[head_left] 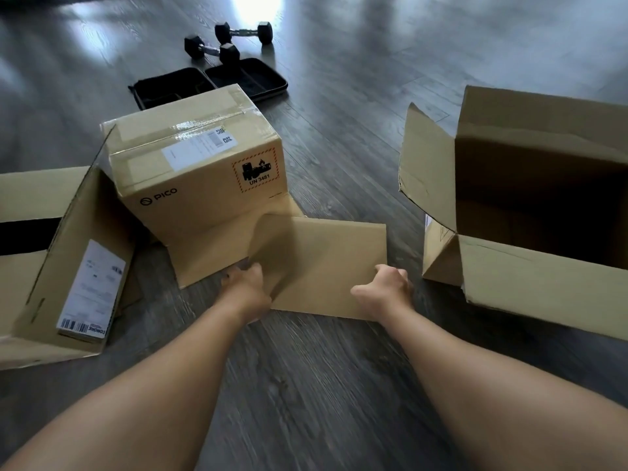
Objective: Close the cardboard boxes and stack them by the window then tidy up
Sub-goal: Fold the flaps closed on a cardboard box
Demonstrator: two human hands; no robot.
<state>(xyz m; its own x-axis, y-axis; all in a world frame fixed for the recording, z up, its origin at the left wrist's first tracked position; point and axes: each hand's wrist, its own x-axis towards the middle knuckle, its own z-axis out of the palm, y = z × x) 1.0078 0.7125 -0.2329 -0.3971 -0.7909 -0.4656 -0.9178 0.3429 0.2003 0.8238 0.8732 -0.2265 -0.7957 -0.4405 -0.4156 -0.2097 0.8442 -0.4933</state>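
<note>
- Your left hand [246, 288] curls round the left part of the near edge of a loose cardboard flap [326, 266], which is blurred there; your right hand [387, 288] grips the flap's near right corner, fingers tucked over the edge.
- The flap juts toward you from the base of the PICO box [200, 171], whose top is taped shut; it stands on the dark wood floor [306, 385].
- Bare floor lies between your forearms and in a lane between the flap and the large open box [530, 212] on your right, whose dark inside shows no contents.
- At your left, a box with a shipping label [61, 260] touches the PICO box.
- Beyond lie an open black case [210, 85] and two dumbbells [227, 40].
</note>
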